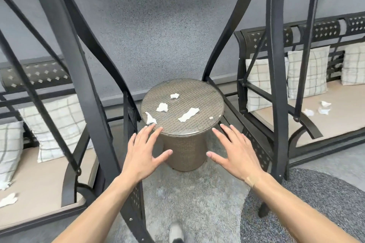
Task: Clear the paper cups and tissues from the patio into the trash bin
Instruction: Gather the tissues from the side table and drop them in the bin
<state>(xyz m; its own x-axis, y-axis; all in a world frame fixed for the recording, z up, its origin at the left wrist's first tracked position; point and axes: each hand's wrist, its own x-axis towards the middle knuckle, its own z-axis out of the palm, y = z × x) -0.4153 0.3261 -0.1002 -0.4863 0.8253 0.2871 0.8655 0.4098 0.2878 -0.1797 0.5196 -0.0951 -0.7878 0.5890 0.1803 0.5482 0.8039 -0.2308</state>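
Both forearms extend forward from the bottom of the view, with the left hand (145,149) and the right hand (235,151) spread palm-down, fingers splayed wide and holding nothing. They flank the near side of a round wicker counter (185,152) with a glass top, which stands between two black metal swing seats. Four tissues lie on the counter top: a folded tissue at the near-left edge (150,118), a crumpled tissue (162,107) behind it, a small tissue (174,96) toward the far side, and a long strip of tissue (188,115) right of centre. The strip's long axis runs diagonally, from near-left to far-right. The near-left tissue lies just beyond the left fingers (156,131), whose tips sit at the counter rim; the right fingers (223,128) sit just outside the rim on the right, with the strip ahead and to their left. On this layout the left hand is judged nearer to the first pickup, needing only a short forward reach. More tissues rest on the right seat cushion (320,109) and on the left seat cushion (7,200). No paper cups and no trash bin are visible.
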